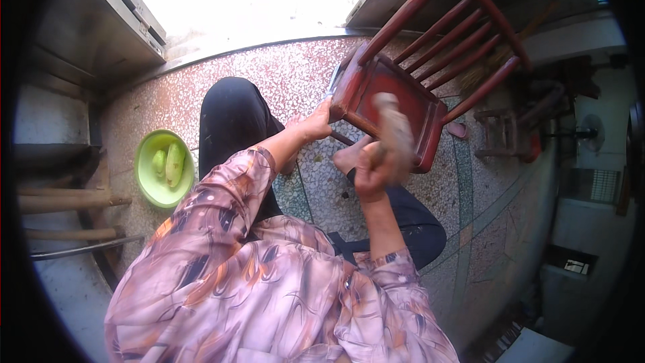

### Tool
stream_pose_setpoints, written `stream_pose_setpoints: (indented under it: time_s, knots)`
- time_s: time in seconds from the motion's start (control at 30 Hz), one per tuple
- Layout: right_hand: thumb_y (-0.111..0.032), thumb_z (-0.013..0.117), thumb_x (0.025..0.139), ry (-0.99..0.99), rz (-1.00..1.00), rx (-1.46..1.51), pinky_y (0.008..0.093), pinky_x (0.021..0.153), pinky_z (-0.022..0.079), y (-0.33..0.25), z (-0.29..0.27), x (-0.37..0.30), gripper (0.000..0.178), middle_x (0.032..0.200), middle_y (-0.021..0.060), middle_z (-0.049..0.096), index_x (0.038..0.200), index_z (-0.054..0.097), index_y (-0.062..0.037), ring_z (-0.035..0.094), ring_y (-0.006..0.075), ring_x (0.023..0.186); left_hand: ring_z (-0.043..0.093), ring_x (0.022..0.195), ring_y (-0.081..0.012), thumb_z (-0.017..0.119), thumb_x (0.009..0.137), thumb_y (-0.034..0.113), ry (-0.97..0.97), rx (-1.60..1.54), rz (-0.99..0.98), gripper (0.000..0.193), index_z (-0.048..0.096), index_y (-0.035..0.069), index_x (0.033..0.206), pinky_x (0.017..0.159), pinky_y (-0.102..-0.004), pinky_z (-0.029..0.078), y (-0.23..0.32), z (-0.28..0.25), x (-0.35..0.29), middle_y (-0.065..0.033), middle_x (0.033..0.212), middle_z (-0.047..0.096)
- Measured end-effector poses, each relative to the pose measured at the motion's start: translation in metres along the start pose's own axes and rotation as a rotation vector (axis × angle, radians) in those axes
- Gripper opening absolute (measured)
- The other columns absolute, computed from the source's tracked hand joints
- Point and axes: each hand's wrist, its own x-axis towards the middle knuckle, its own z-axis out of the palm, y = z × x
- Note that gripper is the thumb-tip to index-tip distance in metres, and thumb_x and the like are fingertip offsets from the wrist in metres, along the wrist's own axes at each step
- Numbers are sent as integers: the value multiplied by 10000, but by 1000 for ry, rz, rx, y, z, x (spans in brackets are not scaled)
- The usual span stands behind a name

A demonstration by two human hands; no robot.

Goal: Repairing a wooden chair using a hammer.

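A dark red wooden chair (416,104) with a spindle back stands in front of me, tilted in the view. My left hand (316,123) is closed at the seat's near left corner, its fingers partly hidden by the wood. Just beyond that hand, a thin silvery strip (334,78) shows along the seat's left edge; its kind is unclear. My right hand (373,173) is wrapped round a thick, pale brown wooden club (396,131), blurred by motion. The club rises over the seat's front part and hides some of it.
A light green bowl (140,178) with two pale green gourds (175,165) sits on the speckled floor at my left. Wooden poles (74,200) lie beyond it. At right stand a small wooden stool (496,131) and a pink slipper (457,130). A bright doorway opens ahead.
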Motion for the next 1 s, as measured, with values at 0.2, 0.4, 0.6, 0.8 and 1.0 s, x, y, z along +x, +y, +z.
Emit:
stream_pose_setpoints:
  time_s: [0.2,0.4,0.6,0.8,1.0]
  knots:
    - [-296,582,841,-377,411,-261,518,652,466,25,4,-18,343,758,241,613,1048,477,-43,597,453,749,339,1321,-300,482,691,2,-82,-3,-26,830,102,-1,1430,1083,-346,274,8,0,-10,-204,1404,349]
    - [-103,540,906,-31,177,390,204,500,385,7,-17,1,291,727,0,432,1126,409,35,419,53,546,370,1298,-308,471,725,40,-53,107,-93,775,140,11,1426,1055,-363,314,25,-7,-5,-194,1392,377]
    - [-240,576,856,-395,384,-224,441,656,485,42,15,-25,324,834,238,612,1090,474,-40,607,413,760,370,1297,-315,480,710,24,75,-58,41,785,155,9,1424,1062,-354,309,-39,16,14,-227,1387,365]
    - [-239,593,879,-147,312,-41,351,634,491,24,-12,-13,288,796,154,641,967,502,19,637,232,701,273,1349,-314,470,690,-17,21,-4,11,793,150,-25,1416,1104,-334,234,-8,13,9,-244,1412,303]
    - [-263,566,885,-164,402,108,370,651,481,36,23,-27,298,794,186,626,975,477,7,628,299,727,277,1341,-325,473,674,-31,51,-8,33,813,136,-39,1415,1114,-335,216,-16,16,13,-255,1405,298]
